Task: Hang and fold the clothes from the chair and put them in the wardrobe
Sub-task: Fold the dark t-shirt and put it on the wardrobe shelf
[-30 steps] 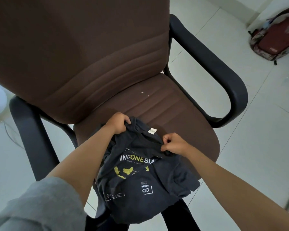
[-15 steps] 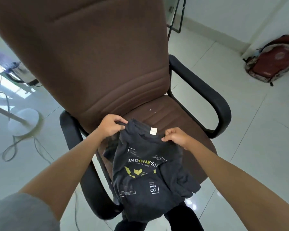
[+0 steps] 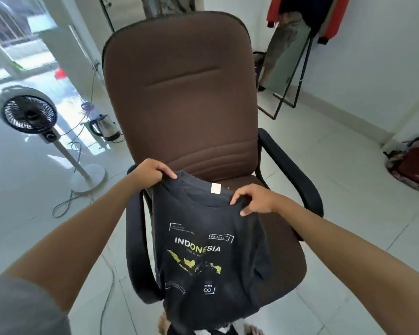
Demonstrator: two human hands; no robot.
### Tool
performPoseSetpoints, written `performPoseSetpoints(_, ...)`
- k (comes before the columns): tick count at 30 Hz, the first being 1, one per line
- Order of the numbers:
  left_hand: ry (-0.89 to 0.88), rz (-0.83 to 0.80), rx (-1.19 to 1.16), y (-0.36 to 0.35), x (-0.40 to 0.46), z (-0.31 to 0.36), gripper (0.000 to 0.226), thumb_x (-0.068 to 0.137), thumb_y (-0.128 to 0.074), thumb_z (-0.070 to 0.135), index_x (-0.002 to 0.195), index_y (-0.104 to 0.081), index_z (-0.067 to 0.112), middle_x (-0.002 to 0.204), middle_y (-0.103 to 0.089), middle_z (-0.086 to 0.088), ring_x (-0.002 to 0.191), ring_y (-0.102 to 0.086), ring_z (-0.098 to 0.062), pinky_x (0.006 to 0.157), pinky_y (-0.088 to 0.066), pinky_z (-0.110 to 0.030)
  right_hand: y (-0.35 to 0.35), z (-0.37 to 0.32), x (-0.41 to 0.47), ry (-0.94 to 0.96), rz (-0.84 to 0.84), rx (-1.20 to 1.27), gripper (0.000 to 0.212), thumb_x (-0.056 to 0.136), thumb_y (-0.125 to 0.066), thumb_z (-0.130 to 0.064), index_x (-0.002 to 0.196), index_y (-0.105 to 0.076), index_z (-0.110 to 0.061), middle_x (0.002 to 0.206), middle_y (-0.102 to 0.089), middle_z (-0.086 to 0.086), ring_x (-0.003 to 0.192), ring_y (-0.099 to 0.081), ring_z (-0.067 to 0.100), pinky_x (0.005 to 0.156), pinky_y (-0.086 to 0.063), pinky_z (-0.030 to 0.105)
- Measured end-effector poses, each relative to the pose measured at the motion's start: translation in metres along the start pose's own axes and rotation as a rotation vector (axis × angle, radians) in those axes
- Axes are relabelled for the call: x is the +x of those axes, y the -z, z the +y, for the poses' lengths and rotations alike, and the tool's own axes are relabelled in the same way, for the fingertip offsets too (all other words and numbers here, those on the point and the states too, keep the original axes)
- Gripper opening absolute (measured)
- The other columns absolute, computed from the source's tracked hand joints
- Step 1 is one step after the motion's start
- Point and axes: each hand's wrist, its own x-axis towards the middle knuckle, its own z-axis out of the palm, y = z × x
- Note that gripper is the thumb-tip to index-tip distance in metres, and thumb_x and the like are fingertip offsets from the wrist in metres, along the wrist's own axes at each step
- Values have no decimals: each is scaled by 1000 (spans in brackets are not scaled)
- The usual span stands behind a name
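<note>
A dark navy T-shirt (image 3: 203, 257) printed with "INDONESIA" and a yellow map hangs in front of the brown office chair (image 3: 179, 97). My left hand (image 3: 150, 172) pinches the shirt's left shoulder by the collar. On the other side of the collar, my right hand (image 3: 254, 199) pinches the right shoulder. The shirt is lifted off the seat and its front faces me, with a white label showing inside the neck. Its lower hem drops out of the bottom of the view.
A white standing fan (image 3: 28, 114) and an electric kettle (image 3: 105, 128) stand on the tiled floor at left, with cables trailing nearby. A black-framed mirror (image 3: 283, 68) leans on the back wall under hanging clothes (image 3: 307, 13). A red backpack (image 3: 414, 163) lies at far right.
Both hands have raised the shirt from the chair seat, so it hangs open and straighter. My view has lifted, showing the chair's whole backrest and the room behind.
</note>
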Motion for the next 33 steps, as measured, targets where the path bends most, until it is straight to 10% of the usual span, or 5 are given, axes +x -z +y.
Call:
performPoseSetpoints(4,27,-79,126,6,-38,18,54,65,-40,-8,65,-76,32,87,-73,-10,86,-62,-30,83,-50,-40,16,-9,-24,121,47,-65,34,63,-85,-8,81,-68,-32,98,-64,-2,90,-59,14,86,-48,32)
performPoseSetpoints(12,-20,-11,49,20,-91,62,11,72,-77,6,74,-74,16,75,-69,4,75,-63,-9,78,-47,-21,50,-44,-44,223,-2,-114,20,75,-78,-6,81,-66,-20,89,-54,4,54,-61,13,50,-52,29)
performPoseSetpoints(22,-31,45,330,77,-108,83,18,75,-74,3,83,-76,19,82,-66,7,78,-57,-7,74,-40,-20,88,-79,-41,334,73,56,36,69,-76,13,89,-61,-13,77,-57,10,63,-64,19,60,-56,31)
performPoseSetpoints(33,-125,329,271,104,-128,115,15,75,-73,0,81,-76,14,80,-68,2,75,-63,-15,74,-49,-23,119,-114,-53,477,296,-389,33,77,-58,12,75,-71,-19,79,-59,0,73,-62,15,73,-50,24)
